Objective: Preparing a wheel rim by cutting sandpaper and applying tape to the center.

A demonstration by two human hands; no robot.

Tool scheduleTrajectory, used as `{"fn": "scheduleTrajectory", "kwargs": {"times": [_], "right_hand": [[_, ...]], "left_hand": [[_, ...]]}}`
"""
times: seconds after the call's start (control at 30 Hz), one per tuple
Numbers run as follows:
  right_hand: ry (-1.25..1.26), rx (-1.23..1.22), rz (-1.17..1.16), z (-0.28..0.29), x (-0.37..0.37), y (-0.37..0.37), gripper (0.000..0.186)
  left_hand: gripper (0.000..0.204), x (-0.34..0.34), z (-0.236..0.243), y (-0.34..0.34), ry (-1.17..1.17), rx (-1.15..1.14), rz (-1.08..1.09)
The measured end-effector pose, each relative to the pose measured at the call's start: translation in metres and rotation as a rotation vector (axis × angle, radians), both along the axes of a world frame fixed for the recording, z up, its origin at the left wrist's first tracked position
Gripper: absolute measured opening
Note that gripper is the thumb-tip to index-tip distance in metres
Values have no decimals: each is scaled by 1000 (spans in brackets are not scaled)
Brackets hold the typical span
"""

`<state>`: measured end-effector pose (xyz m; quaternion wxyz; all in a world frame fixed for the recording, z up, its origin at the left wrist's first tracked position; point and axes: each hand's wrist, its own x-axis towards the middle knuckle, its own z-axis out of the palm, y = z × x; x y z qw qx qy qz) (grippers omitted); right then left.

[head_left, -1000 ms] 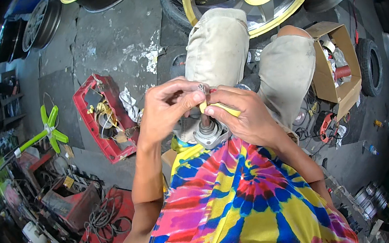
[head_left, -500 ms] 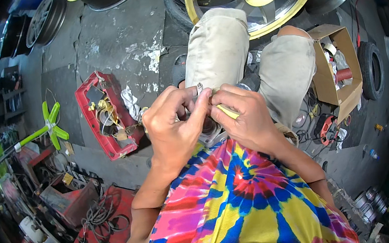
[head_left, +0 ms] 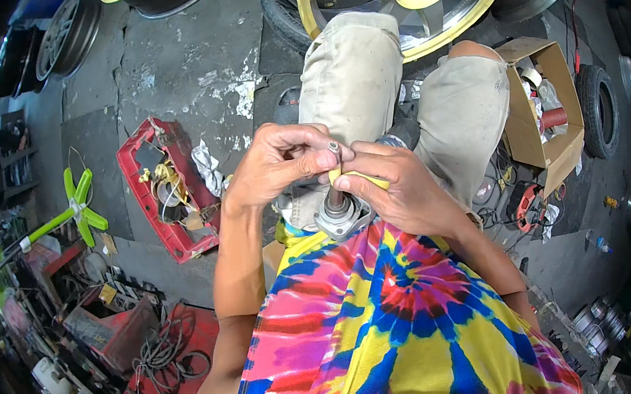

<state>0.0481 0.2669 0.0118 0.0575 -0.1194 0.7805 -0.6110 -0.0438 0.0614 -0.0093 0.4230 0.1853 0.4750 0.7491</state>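
A metal power tool (head_left: 345, 221) stands upright between my thighs, its grey housing against my shirt. Its slim spindle (head_left: 334, 148) points up, with a slotted or hollow-looking tip. My left hand (head_left: 288, 160) pinches at this tip with thumb and forefinger. From the right, my right hand (head_left: 388, 181) holds a yellow strip (head_left: 368, 180) that looks like sandpaper, thumb pressing it. One end of the strip lies against the spindle just below the tip. Whether it passes through or only around the spindle, I cannot tell.
A red crate (head_left: 173, 244) of loose parts stands left, with crumpled white paper (head_left: 205, 167) beside it. An open cardboard box (head_left: 520, 115) sits right of my knee. A yellow-rimmed wheel (head_left: 310, 15) is ahead. A green-bladed fan (head_left: 84, 204) and a red case (head_left: 197, 389) are left.
My left hand has turned and drawn slightly left, its fingers lying flatter across the spindle tip. The tool's housing and the yellow strip's end at the spindle now show; the hands covered them before.
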Motion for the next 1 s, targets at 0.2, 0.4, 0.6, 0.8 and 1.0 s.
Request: {"fn": "scheduleTrajectory", "kwargs": {"times": [0.2,0.4,0.6,0.8,1.0], "right_hand": [[-18,194,-120,9,3,-8,10],[14,297,-105,12,5,-8,9],[-33,92,88,6,-2,13,12],[35,137,40,0,1,4,14],[72,194,-172,1,2,-20,14]], "left_hand": [[19,49,64,16,720,-728,528],[12,63,59,32,899,-774,714],[13,34,40,7,663,-555,393],[21,1,0,0,-16,-46,-9],[22,37,50,4,239,-551,329]]}}
